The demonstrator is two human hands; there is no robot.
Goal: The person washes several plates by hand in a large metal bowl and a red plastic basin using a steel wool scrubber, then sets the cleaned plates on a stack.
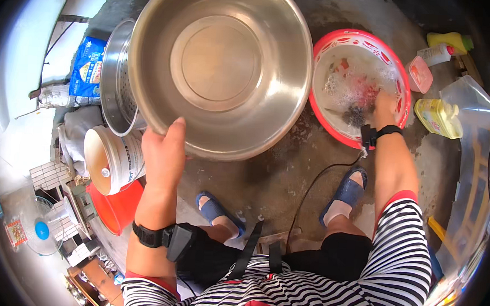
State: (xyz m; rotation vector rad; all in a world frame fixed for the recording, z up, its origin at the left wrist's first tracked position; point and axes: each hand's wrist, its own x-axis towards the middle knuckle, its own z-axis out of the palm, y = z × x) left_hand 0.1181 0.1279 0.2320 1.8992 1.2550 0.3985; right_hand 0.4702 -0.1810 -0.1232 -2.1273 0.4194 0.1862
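Currently, we have the big steel bowl [216, 63] in our left hand [162, 148], gripped by the near-left part of its rim: thumb laid over the lip, the other fingers mostly hidden behind the wall. The bowl's open side faces up toward us, and its bare inside lies ahead and to the right of that thumb. Our right hand [385, 107] is down in the red-rimmed basin [402, 72], just right of the bowl, in cloudy, sudsy water [343, 83]. A dark bundle [358, 115] shows just left of the right fingers; suds and blur hide the fingertips, so we cannot tell whether they are closed on it. Left of the bowl, we note a steel strainer [111, 85], partly covered by the bowl, with a blue bag [87, 67] beside it and a white bucket [128, 155] nearer us. Right of the basin we count a yellow bottle [439, 118], a pink container [420, 74] and a white bottle [436, 54] with a red cap.
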